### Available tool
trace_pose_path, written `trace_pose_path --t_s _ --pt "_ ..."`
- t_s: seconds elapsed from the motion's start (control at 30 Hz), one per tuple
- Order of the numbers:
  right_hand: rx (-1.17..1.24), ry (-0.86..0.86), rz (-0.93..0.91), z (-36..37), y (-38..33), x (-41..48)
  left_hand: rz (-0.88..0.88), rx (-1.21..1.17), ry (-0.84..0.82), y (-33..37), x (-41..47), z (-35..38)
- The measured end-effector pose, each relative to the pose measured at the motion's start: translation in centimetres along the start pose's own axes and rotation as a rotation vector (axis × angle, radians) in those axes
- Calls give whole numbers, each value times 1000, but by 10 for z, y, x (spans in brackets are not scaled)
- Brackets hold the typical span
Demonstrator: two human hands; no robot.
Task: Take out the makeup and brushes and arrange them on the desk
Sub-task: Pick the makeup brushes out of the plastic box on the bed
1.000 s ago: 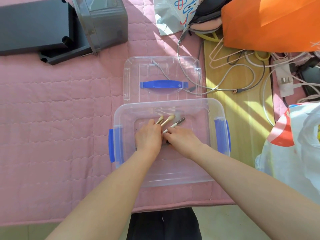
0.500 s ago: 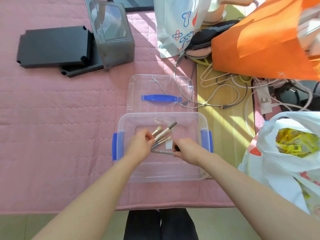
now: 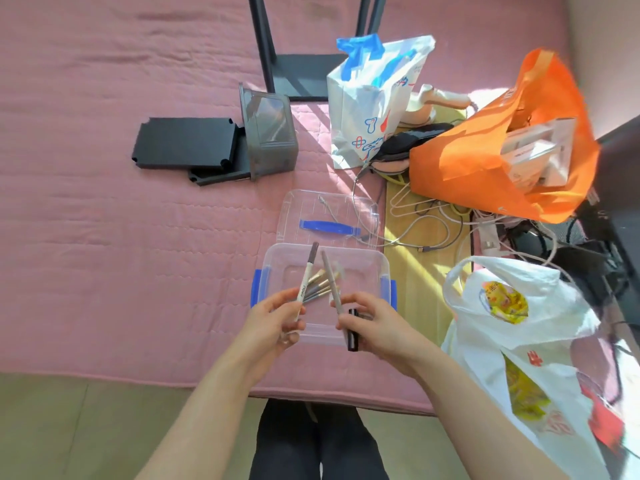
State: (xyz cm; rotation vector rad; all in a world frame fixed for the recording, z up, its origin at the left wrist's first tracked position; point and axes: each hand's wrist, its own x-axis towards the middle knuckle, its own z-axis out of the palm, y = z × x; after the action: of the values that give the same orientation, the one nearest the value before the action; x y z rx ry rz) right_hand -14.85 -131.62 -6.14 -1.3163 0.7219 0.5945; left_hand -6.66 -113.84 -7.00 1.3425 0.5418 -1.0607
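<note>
In the left hand point(image 3: 273, 323), fingers curled: a white pencil point(image 3: 304, 287) with a brown cap, pointing away from the body, and with it a small bunch of brushes point(image 3: 320, 285), golden ferrules showing. In the right hand point(image 3: 375, 323), fingers also curled: a slim grey pencil point(image 3: 330, 282), tilted up and away, and a black tube point(image 3: 352, 332) pointing back toward the body. Both hands close together, just apart, over the near half of a clear box point(image 3: 362, 271) with blue latches. All held items above the box, none on a desk. Just beyond the box, touching its far rim: a clear lid point(image 3: 311, 206) with a blue handle. Under both: a pink quilted mat point(image 3: 138, 237). To the right: tangled cables point(image 3: 433, 230), a white plastic bag point(image 3: 540, 306), an orange bag point(image 3: 485, 161). Further off on the mat: a grey container point(image 3: 270, 140) beside black panels point(image 3: 187, 140)
</note>
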Motion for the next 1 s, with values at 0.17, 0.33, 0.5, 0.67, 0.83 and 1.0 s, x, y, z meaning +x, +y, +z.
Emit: trace_pose_path --t_s 0.17,0.33,0.5,0.67,0.83,1.0 --pt "136 -77 -23 12 -22 -54 79 -60 42 -3 -55 6" --pt "139 -119 -38 24 -23 -94 142 -27 91 -15 -106 8" --pt "193 -173 -35 38 -19 -124 211 -43 139 -28 -153 8" --pt "130 -215 -19 62 -16 -143 268 -131 178 -42 -196 -1" --pt "-51 -239 -12 94 -18 -156 320 -244 202 -57 -226 -19" --pt "-190 -289 -10 137 -24 -172 333 -331 281 -77 -259 -44"
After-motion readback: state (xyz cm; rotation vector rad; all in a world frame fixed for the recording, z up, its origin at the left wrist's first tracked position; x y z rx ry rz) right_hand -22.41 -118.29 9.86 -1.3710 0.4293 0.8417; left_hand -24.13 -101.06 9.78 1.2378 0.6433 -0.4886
